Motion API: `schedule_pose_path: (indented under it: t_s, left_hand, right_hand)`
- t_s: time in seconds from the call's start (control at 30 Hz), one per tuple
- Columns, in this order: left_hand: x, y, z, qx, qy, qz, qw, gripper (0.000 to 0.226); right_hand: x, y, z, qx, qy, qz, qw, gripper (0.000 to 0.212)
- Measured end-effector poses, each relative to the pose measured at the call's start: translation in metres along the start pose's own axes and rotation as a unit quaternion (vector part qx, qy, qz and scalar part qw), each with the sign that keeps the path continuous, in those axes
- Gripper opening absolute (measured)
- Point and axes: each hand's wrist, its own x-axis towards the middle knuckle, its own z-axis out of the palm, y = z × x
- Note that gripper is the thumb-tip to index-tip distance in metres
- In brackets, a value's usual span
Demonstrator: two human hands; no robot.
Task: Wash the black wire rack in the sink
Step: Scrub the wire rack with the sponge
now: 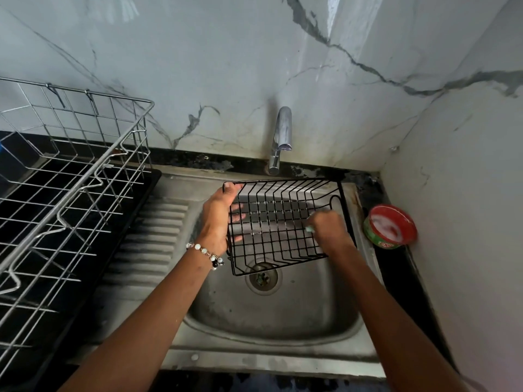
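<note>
The black wire rack (pixel 278 219) hangs tilted above the steel sink (pixel 271 315), just over the drain (pixel 263 277). My left hand (pixel 218 219) grips its left rim, with the fingers curled through the wires. Inside the rack, near its right side, my right hand (pixel 328 229) is closed around a small pale green scrubber (pixel 310 228) that presses on the wires. Most of the scrubber is hidden by the fingers. No water comes from the chrome tap (pixel 281 137) behind the rack.
A large steel wire dish drainer (pixel 70 193) fills the counter on the left, over a black tray. A red and green tub of dish soap (pixel 390 226) leans at the sink's right edge, against the marble wall. The ribbed draining board (pixel 152 239) lies between drainer and basin.
</note>
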Motion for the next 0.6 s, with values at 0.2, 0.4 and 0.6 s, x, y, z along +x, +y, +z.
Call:
schedule_pose_path:
  t_s: [0.2,0.4,0.6]
  left_hand:
    - [0.001,-0.009,0.008,-0.027,0.009,-0.002,1.000,0.041]
    - [0.003,-0.008,0.013,-0.080,0.029,0.010,0.996,0.058]
    - [0.003,-0.003,0.002,-0.042,0.027,0.026,0.998,0.048]
  right_hand:
    - [-0.010,-0.052,-0.011,0.059,0.056,0.113,0.990,0.016]
    - [-0.017,-0.136,0.008,0.118,-0.039,-0.088,0.988,0.022]
    - [-0.008,-0.092,0.001,0.101,-0.137,-0.182,0.969,0.025]
